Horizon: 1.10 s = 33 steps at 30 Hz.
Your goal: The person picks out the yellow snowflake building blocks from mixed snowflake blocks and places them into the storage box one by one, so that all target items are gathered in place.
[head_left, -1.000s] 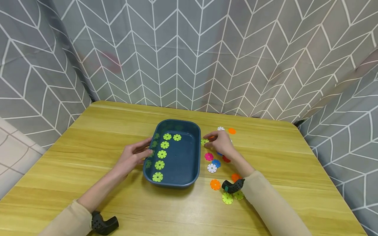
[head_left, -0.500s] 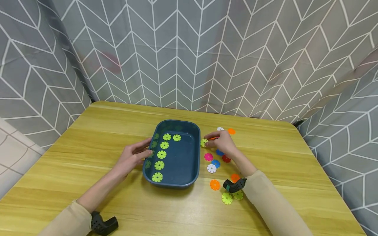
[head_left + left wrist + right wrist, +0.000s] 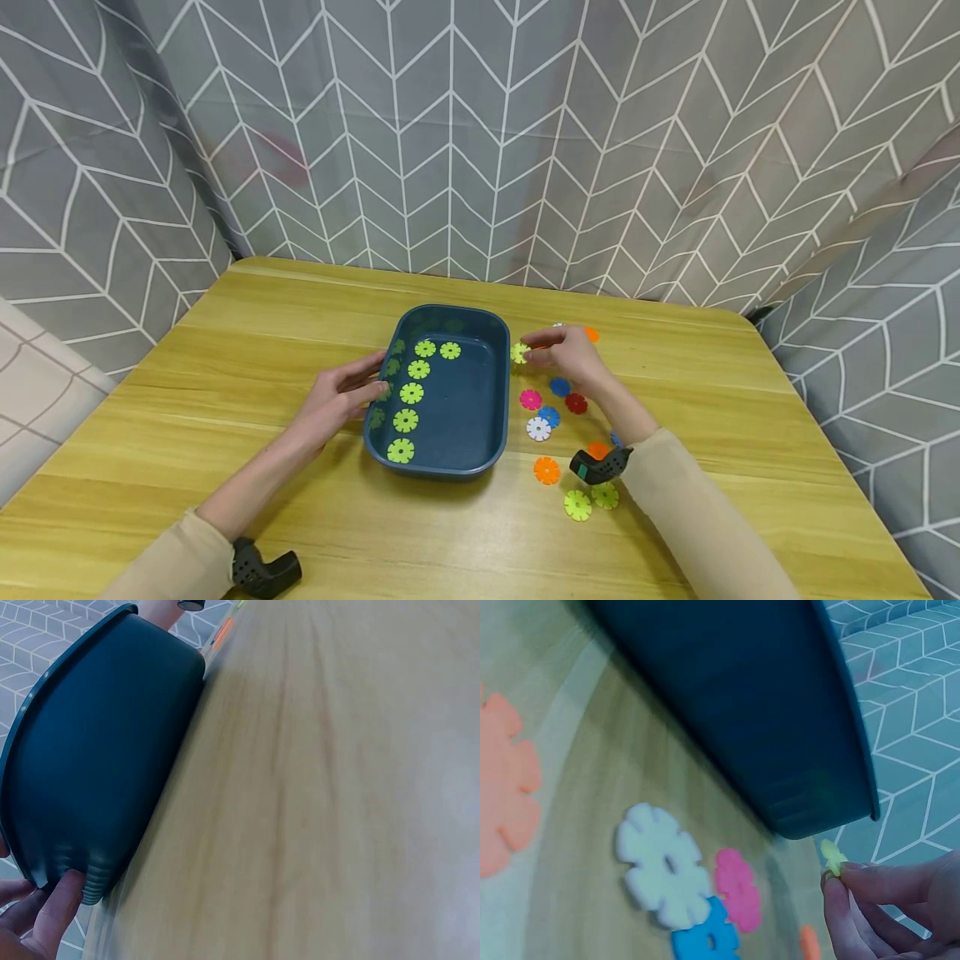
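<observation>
A dark blue plastic tub point(image 3: 467, 408) stands on the wooden table, with several yellow-green notched discs point(image 3: 406, 420) lying inside along its left and far sides. My left hand point(image 3: 335, 393) grips the tub's left side, thumb over the rim and fingers against the outer wall point(image 3: 112, 742). Just outside the right rim, my right hand point(image 3: 568, 354) pinches another yellow-green notched disc point(image 3: 519, 353) between thumb and fingertips. In the right wrist view that pinched disc point(image 3: 831, 857) is seen nearly edge-on, beside the tub's end.
Right of the tub lie loose discs: pink point(image 3: 530, 400), blue point(image 3: 549, 417), white point(image 3: 538, 429), red point(image 3: 576, 403) and orange point(image 3: 547, 471). Two yellow-green discs point(image 3: 577, 505) lie nearer the front. A patterned grey curtain point(image 3: 480, 150) hangs behind the table point(image 3: 300, 300).
My right hand has risen slightly with the yellow-green disc, shifting a little away from the front. More of the blue and red discs shows beneath it. The left hand and tub stay put.
</observation>
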{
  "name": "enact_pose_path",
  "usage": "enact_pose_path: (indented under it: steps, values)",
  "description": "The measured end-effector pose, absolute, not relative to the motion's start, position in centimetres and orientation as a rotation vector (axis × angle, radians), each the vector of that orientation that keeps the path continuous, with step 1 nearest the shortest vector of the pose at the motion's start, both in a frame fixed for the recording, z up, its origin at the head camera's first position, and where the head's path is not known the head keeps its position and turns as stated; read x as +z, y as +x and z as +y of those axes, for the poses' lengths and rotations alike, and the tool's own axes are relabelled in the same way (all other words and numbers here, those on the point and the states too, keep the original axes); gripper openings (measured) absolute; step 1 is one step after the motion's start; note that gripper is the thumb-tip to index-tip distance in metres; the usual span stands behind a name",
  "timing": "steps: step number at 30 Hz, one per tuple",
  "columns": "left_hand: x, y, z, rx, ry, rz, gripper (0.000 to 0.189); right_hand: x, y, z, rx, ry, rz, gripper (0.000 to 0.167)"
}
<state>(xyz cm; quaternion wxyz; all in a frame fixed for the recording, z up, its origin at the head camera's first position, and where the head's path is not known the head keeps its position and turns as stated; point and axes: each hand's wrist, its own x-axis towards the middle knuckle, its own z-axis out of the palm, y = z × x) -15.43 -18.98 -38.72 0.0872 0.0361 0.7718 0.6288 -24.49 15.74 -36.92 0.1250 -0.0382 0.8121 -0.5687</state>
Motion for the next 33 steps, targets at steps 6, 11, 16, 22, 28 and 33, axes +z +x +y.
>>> enact_pose_path:
  steps: [6,11,16,22,28,33]
  values:
    - [-38.7,-15.5,-19.0,1.873,0.106,2.297,0.062,-35.9,-24.7,15.7,-1.698,-0.122,2.359,0.032]
    - [-38.8,-15.4,-18.9,1.882,0.107,2.285,0.062,-35.1,-24.9,15.7,-1.703,-0.136,2.383,0.034]
    - [-38.7,-15.3,-18.8,1.879,0.104,2.287,0.062,-34.2,-24.9,15.3,-1.727,-0.125,2.368,0.034]
    - [-38.7,-15.3,-18.9,1.876,0.096,2.29,0.062,-33.3,-24.9,14.3,-1.724,-0.158,2.351,0.032]
    - [-38.7,-15.3,-18.9,1.875,0.099,2.288,0.062,-33.1,-24.8,13.3,-1.679,-0.204,2.354,0.033]
    - [-38.6,-15.3,-18.9,1.874,0.107,2.287,0.061,-32.8,-24.7,12.2,-1.62,-0.22,2.362,0.031]
